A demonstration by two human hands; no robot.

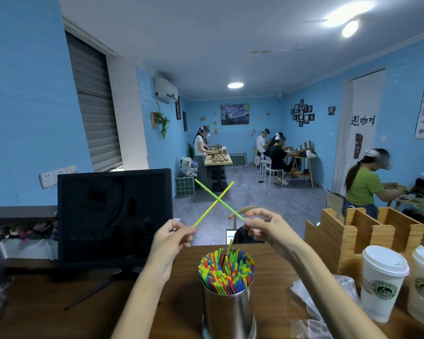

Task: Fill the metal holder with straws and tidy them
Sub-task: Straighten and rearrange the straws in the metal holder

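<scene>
Above the near counter: my left hand point(171, 237) pinches a yellow-green straw point(213, 204), my right hand point(263, 225) a green straw point(219, 201), crossed. Metal holder point(229, 311) below, packed full. Risk: forcing these in buckles straws or tips it.

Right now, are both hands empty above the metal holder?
No, the left hand pinches a yellow-green straw and the right hand pinches a green straw, crossed above the metal holder.
</scene>
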